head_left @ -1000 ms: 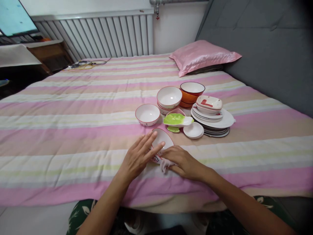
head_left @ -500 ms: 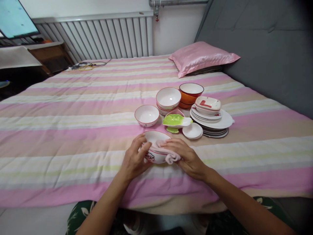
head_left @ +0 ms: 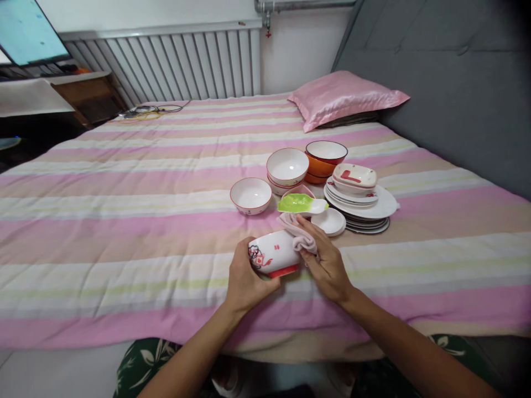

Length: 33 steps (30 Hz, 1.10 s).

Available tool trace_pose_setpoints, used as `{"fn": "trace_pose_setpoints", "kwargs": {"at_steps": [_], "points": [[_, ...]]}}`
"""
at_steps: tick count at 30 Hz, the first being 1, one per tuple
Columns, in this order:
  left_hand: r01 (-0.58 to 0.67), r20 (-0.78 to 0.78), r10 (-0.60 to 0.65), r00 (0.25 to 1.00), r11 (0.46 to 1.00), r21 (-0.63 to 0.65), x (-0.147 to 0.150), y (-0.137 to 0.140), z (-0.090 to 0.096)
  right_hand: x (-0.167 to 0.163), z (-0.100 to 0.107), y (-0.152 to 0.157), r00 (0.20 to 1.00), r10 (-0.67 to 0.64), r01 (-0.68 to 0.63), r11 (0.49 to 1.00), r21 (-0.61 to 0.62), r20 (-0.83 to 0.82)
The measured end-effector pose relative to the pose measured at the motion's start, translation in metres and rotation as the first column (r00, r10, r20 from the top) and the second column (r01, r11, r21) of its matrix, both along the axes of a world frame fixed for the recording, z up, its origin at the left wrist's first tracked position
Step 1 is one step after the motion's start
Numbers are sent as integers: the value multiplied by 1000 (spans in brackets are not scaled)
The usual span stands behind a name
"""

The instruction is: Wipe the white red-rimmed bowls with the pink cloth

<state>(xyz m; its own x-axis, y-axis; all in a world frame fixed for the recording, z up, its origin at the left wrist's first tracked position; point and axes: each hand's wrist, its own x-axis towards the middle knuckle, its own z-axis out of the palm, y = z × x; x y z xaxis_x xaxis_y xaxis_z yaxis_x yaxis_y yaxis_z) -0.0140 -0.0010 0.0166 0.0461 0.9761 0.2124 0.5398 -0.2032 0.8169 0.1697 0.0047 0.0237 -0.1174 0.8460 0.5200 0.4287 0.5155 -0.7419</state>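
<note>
Between left hand (head_left: 244, 278) and right hand (head_left: 329, 269) — bowl (head_left: 277, 252)

A shiny pink pillow (head_left: 348, 99) lies beside a grey padded headboard (head_left: 448, 83), with a pale radiator (head_left: 186, 63) behind the striped bedspread (head_left: 103, 215) and tangled cables (head_left: 155, 110) at its far left.

Near middle, over striped fabric bedspread (head_left: 103, 232), between left fingers (head_left: 244, 247) and right fingers (head_left: 317, 235): red-footed white ceramic bowl (head_left: 274, 249), pale-pink cloth (head_left: 305, 242) at its right. Beyond, left: round red-rimmed white bowl (head_left: 251, 194). Rightward: stacked floral white bowls (head_left: 287, 167), then, farther back, stacked orange bowls (head_left: 318, 166). Before these: green-and-white leaf-shaped dish (head_left: 301, 204); right of it, stacked round white plates (head_left: 385, 203) under rectangular white-and-red dishes (head_left: 360, 176). Far right: pink satin pillow (head_left: 346, 97).
</note>
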Motion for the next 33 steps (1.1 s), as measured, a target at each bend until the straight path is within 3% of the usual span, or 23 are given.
{"fn": "trace_pose_setpoints", "kwargs": {"at_steps": [10, 19, 23, 27, 30, 33], "points": [[-107, -177, 111, 978, 994, 32, 4, -7, -2, -7, -3, -9, 923, -38, -76, 957, 279, 382], [-55, -197, 61, 979, 998, 37, -1, -7, -4, -21, -3, -23, 800, -46, -219, 906, 363, 598], [-21, -263, 34, 964, 998, 53, 0, -7, -2, -21, -5, -22, 786, -18, -277, 884, 377, 618], [-94, -360, 84, 929, 995, -12, 6, -8, 2, -20, -4, -18, 820, -67, -158, 928, 337, 569], [-167, -345, 145, 927, 985, -33, 9, -8, 2, -19, -2, -15, 865, -90, -69, 953, 294, 494], [-98, -262, 102, 960, 995, 27, 7, -6, 0, -17, -2, -12, 907, -101, 2, 971, 238, 408]]}}
